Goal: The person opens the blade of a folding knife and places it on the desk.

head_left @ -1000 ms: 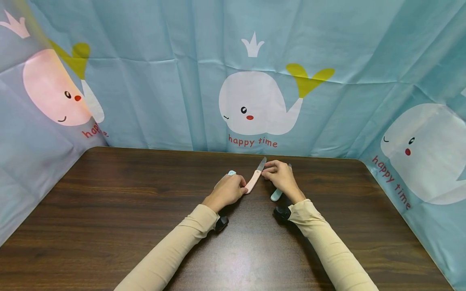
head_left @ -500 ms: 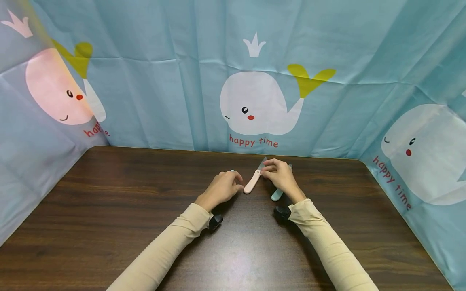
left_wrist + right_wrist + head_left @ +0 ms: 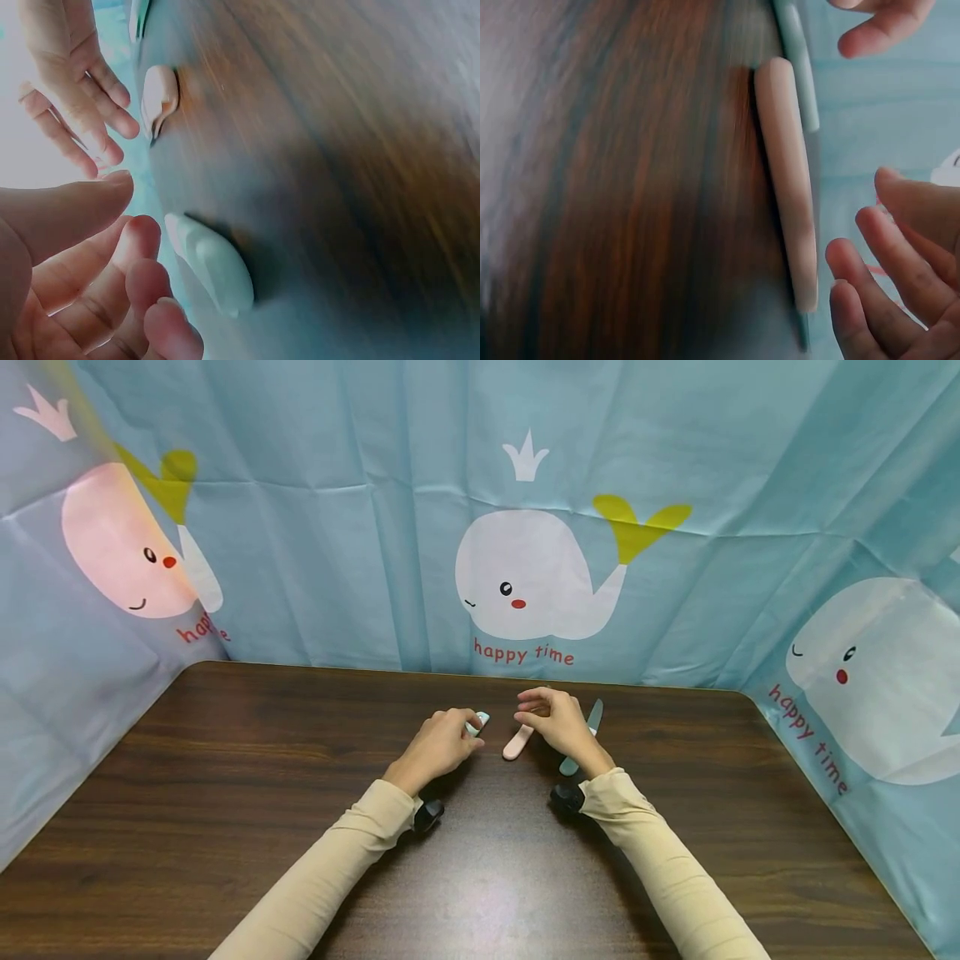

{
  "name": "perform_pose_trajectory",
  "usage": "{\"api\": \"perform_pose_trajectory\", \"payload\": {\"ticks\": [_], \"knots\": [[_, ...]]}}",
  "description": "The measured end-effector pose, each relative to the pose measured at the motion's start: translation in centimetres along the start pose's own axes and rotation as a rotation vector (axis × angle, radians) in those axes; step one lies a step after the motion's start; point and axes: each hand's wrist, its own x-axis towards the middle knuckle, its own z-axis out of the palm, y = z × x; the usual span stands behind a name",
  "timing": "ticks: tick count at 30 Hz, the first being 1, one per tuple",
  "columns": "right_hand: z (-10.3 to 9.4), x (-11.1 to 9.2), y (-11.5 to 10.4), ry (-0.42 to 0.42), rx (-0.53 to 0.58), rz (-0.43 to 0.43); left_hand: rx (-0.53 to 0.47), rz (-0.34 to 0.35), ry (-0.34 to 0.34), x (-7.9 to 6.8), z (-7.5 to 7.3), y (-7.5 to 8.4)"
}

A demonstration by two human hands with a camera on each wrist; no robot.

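Your left hand (image 3: 437, 745) has left the butt of the pink knife (image 3: 516, 747) and now sits to its left, over the light-blue knife (image 3: 483, 718). Its fingers are loosely curled with the thumb apart, and the left wrist view shows nothing between them; the light-blue knife lies on the table (image 3: 225, 818), just beside your fingertips, with no blade of it showing. Your right hand (image 3: 557, 723) has shifted leftward, so it hangs over the blade end of the pink knife and uncovers more of the green knife (image 3: 595, 718), whose blade stands out to the right of your wrist. Those right fingers are spread and gently bent, gripping nothing, near the pink knife but apart from it in the right wrist view. The pink knife rests on the table between the other two, its blade out, though mostly hidden from the head view. With neither hand on it, your handling of that knife looks finished, and your attention seems turned to the light-blue one
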Motion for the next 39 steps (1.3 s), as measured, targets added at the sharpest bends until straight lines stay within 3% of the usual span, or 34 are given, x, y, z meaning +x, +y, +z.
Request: {"api": "perform_pose_trajectory", "payload": {"ticks": [13,21,31,39], "knots": [[1.9,1.1,-1.1,-0.147,-0.033,0.002,-0.002,-0.067,0.009,-0.7,-0.9,-2.2],[2.9,1.1,-1.5,-0.225,-0.087,-0.054,-0.037,-0.107,-0.014,-1.3,-0.8,-3.5],[2.6,1.0,-2.0,-0.199,-0.059,-0.067,-0.005,-0.171,-0.060,-1.4,-1.2,-3.4],[2.4,0.7,-2.3,-0.188,-0.091,-0.111,-0.001,-0.145,-0.059,-1.5,-1.1,-3.5]]}}
